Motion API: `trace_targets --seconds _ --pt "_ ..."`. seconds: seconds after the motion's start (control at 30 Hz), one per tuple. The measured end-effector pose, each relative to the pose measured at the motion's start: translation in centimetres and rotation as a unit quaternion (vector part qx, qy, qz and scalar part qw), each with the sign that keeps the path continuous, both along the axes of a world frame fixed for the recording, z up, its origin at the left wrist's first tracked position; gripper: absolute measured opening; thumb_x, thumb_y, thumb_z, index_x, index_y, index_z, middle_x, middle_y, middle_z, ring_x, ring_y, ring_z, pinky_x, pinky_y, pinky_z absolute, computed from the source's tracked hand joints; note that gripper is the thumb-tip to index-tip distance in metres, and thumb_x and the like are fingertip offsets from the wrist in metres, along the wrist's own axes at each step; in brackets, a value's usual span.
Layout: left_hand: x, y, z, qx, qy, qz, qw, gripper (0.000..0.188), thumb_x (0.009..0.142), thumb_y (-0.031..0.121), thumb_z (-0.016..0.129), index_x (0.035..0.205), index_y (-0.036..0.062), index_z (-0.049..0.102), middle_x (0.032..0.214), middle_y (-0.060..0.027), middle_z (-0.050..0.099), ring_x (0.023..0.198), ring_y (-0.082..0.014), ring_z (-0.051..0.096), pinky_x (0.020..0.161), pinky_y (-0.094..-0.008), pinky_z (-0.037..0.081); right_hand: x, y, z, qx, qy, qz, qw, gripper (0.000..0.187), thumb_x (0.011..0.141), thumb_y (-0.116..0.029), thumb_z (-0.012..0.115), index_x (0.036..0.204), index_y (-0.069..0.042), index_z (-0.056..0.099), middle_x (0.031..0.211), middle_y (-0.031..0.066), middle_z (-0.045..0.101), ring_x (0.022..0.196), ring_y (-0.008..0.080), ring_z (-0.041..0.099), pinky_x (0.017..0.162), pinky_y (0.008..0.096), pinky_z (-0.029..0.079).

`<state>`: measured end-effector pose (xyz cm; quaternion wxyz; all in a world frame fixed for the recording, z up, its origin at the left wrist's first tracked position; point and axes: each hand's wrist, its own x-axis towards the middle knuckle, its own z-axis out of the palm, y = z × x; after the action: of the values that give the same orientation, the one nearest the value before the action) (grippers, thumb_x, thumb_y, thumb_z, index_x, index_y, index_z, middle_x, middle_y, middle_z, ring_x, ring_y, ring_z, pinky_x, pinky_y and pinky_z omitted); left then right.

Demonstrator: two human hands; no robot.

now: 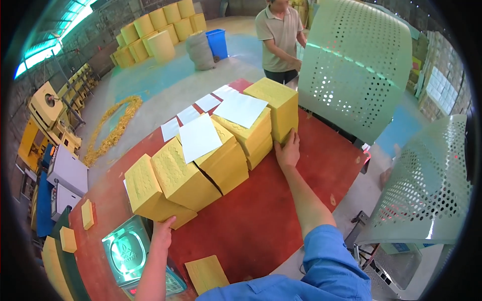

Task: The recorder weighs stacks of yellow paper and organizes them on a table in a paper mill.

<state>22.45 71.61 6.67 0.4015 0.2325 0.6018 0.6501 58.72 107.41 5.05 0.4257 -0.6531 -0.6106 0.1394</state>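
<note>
Thick stacks of yellow paper stand side by side in a slanting row on a red table (241,220). My left hand (161,235) grips the lower near corner of the leftmost stack (145,185); some of its fingers are hidden behind the paper. At the row's other end, my right hand (288,152) is closed around the lower edge of the tall right stack (281,108), thumb on its near face. White sheets lie on top of the middle stacks, one sheet (201,136) at the centre and another (241,110) farther right.
A digital scale (125,251) and a loose yellow pad (206,274) lie near me. Perforated green metal guards (351,70) stand at the right. Across the table is a person (279,40). Behind are a blue bin (217,44) and yellow rolls (161,47).
</note>
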Motion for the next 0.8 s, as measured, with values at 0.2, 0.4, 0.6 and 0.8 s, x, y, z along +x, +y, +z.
trace_targets --seconds 0.2,0.4,0.6,0.8 --pt "0.4 0.8 0.4 -0.025 -0.005 0.026 0.999 0.066 0.081 -0.006 0.072 0.138 0.0101 0.045 0.133 -0.0052 0.054 0.127 -0.0226 0.051 0.106 -0.0393 0.044 -0.9 1.3 0.0 0.002 0.009 0.024 1.0 0.081 0.083 -0.021 0.072 0.15 -0.008 0.03 0.151 0.0197 0.036 0.135 0.0374 0.042 0.104 0.0442 0.046" --pt "1.3 2.0 -0.1 -0.031 0.024 0.031 0.999 0.064 0.081 -0.006 0.073 0.137 0.0073 0.045 0.13 -0.0059 0.057 0.125 -0.0216 0.053 0.107 -0.0372 0.043 -0.7 1.4 -0.3 0.003 0.022 0.034 0.999 0.081 0.081 -0.018 0.072 0.151 -0.009 0.03 0.152 0.0187 0.035 0.136 0.0354 0.042 0.105 0.0435 0.046" --pt "2.1 3.5 0.4 -0.022 0.029 0.019 0.999 0.068 0.082 -0.005 0.073 0.141 0.0071 0.04 0.136 -0.0077 0.051 0.129 -0.0223 0.049 0.109 -0.0366 0.04 1.1 2.4 -0.9 0.018 0.077 0.094 0.992 0.08 0.081 -0.014 0.071 0.15 -0.01 0.033 0.15 0.0197 0.037 0.129 0.0367 0.049 0.102 0.0416 0.048" --pt "3.4 5.0 1.6 -0.004 0.044 0.021 0.999 0.066 0.08 -0.006 0.073 0.137 0.0049 0.042 0.13 -0.0086 0.055 0.122 -0.0208 0.052 0.106 -0.0347 0.04 3.3 2.3 -1.5 0.017 0.049 0.114 0.992 0.073 0.081 -0.007 0.069 0.147 -0.008 0.038 0.148 0.0201 0.039 0.124 0.036 0.053 0.098 0.0393 0.049"
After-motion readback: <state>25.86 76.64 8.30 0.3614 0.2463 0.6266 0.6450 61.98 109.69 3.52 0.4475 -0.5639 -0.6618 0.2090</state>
